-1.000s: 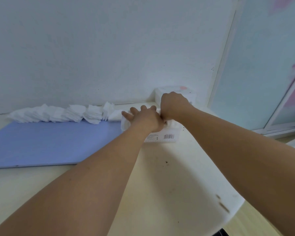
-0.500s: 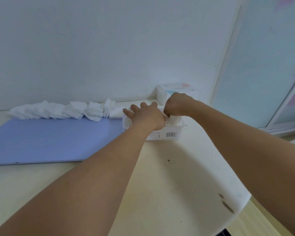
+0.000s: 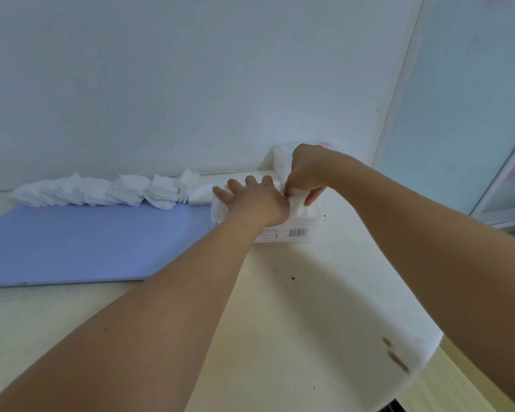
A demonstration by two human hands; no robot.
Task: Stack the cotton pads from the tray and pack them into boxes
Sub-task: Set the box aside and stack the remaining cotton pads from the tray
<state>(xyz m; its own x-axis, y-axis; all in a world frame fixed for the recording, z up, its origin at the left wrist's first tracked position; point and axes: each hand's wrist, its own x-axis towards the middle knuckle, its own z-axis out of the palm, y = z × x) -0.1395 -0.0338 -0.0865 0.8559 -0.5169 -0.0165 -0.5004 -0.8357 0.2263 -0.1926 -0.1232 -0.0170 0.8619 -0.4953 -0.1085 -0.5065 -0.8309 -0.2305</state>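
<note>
Pressing flat, the left hand [image 3: 254, 200] covers boxed cotton pads [image 3: 299, 205] beside the right hand [image 3: 305, 173] grip.

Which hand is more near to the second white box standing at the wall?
The right hand: it is just in front of the box at the wall and partly covers it. The left hand lies further left, flat on the pads in the nearer box.

Head-worn camera looks forward and down, close over the table [image 3: 295, 307].

Soft, even daylight — faint arm shadows, wide-angle warp at edges, slightly blurry.
</note>
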